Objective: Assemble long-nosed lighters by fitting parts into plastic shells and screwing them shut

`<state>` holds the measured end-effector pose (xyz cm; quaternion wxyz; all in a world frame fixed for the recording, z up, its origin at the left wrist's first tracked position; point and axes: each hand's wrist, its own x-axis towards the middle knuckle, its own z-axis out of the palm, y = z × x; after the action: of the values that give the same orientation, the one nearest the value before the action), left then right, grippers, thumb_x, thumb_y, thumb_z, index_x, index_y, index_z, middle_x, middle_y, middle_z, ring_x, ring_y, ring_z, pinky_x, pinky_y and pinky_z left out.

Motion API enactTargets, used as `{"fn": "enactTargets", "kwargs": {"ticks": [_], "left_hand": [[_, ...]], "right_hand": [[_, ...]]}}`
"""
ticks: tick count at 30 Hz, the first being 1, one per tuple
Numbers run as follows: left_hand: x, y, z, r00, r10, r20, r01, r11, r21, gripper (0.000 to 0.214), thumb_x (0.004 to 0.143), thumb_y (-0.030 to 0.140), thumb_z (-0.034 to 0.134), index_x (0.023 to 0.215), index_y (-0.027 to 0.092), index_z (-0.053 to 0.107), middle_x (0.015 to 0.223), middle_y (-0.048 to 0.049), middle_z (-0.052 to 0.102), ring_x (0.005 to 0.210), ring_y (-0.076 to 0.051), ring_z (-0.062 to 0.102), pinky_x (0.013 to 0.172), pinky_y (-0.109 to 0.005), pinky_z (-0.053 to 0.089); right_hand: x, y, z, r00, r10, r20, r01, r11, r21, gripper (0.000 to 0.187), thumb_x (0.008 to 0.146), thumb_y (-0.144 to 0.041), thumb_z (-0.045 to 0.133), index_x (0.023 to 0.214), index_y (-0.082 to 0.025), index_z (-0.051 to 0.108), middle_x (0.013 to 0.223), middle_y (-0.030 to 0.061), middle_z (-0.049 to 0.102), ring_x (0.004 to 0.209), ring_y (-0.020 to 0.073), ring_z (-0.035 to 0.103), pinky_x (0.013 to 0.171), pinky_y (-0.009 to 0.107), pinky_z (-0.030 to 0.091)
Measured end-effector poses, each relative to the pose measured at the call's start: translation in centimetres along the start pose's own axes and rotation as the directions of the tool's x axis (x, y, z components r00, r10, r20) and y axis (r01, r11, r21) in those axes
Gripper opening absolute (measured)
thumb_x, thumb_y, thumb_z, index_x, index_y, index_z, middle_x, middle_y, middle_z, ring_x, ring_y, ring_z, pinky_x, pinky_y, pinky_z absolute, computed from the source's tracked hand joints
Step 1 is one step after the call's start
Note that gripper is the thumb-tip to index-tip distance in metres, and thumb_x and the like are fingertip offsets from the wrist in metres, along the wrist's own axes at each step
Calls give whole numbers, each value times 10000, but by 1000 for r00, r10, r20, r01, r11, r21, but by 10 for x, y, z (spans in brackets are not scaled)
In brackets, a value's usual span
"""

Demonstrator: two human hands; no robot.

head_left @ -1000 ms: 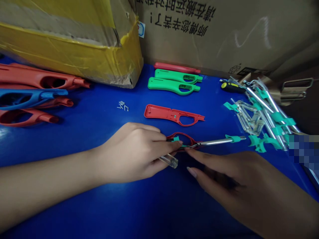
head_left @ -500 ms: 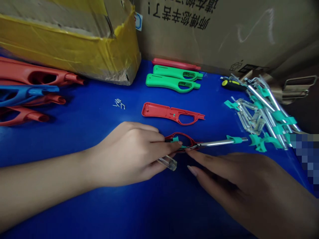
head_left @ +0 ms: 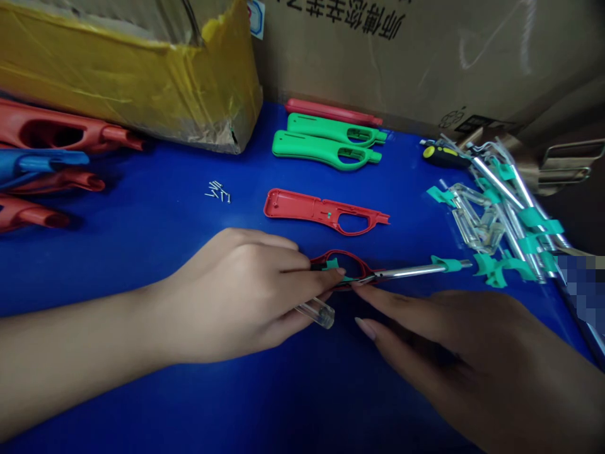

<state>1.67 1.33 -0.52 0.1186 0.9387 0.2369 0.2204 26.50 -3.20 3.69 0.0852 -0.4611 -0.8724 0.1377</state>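
Note:
On the blue table [head_left: 179, 227] my left hand [head_left: 246, 293] is closed over a red lighter shell half [head_left: 352, 266] with a clear tube [head_left: 316, 312] poking out below the fingers. A metal rod with teal fittings [head_left: 416, 270] runs out of the shell to the right. My right hand [head_left: 454, 343] lies beside it, fingers stretched out, the forefinger tip touching the shell's lower edge near the rod.
Another red shell half [head_left: 326, 213] lies just beyond. Two green shells [head_left: 326, 142] and a red one sit at the back by cardboard boxes [head_left: 425, 57]. A pile of rod and tube assemblies [head_left: 501, 221] and a screwdriver [head_left: 442, 155] are right. Small screws [head_left: 217, 191] and coloured shells [head_left: 42, 164] are left.
My hands and the red shell stay where they were. The view has dipped slightly, so the boxes and shells on the left sit higher and further left in the picture.

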Motion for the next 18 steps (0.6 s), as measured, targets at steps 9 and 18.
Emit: {"fn": "enactTargets", "kwargs": {"ticks": [9,18], "left_hand": [[0,0,1,1000,2,-3,-2,1000,-13,288,1000,221,538,1217,107,690,775,-26,720,644,-181,609,606,-328,429],[-1,-2,0,1000,-1,-2,1,1000,-4,264,1001,226,537,1146,110,724,741,-14,696,621,-179,587,577,-338,415]], "right_hand": [[1,4,1,999,19,-37,-19,1000,12,225,996,-270,542,1143,-283,713,903,-17,796,699,187,748,589,325,543],[13,9,-4,978,-204,37,207,946,-248,258,985,-128,472,1014,-188,722,1000,74,722,684,187,676,522,324,457]]}}
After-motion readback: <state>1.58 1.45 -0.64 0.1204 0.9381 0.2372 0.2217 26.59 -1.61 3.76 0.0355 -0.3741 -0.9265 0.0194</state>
